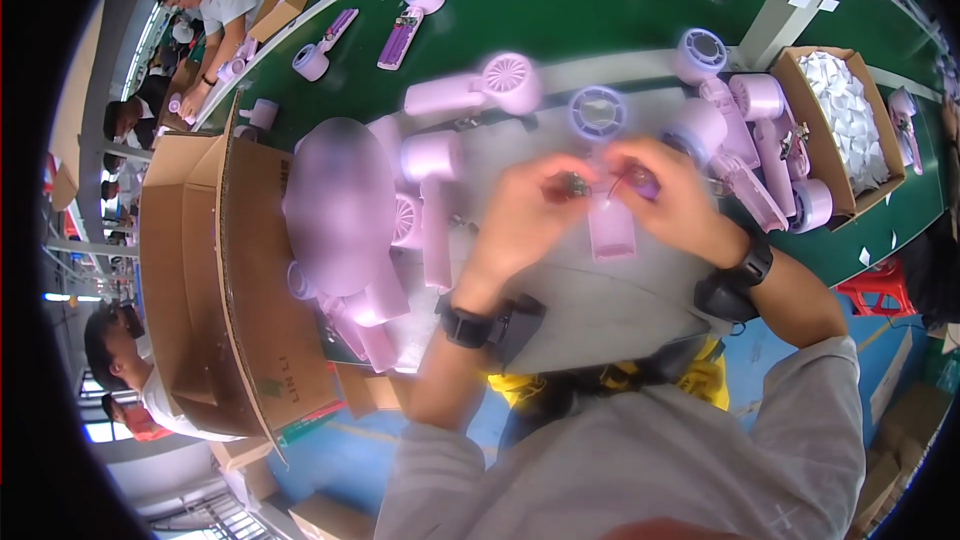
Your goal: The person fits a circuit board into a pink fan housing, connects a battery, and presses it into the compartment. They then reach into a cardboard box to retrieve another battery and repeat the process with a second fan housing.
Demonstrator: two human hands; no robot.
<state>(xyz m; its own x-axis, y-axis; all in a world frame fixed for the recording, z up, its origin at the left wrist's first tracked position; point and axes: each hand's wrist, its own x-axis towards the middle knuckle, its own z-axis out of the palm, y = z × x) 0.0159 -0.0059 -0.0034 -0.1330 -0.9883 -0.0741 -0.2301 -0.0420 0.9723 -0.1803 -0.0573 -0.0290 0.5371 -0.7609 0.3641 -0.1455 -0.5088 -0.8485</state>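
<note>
A pink handheld fan [612,232] lies in front of me, its round head [598,113] pointing away and its handle open towards me. Over the handle, my left hand [530,212] is closed, with fingertips pinching a small dark electronic part [575,186]. Opposite it, the fingers of my right hand [672,198] are closed around a small purple part [643,183], which looks like a battery. A thin dark-red wire [617,180] shows between the hands. Blur and my fingers hide how these parts join the fan.
Pink fan bodies [345,205] are heaped at my left beside a tall cardboard box [190,270]. More opened fans [765,145] lie at right, next to a carton of white pieces [842,120]. Across the green table [560,0] are scattered fans. Co-workers [225,0] sit along the left.
</note>
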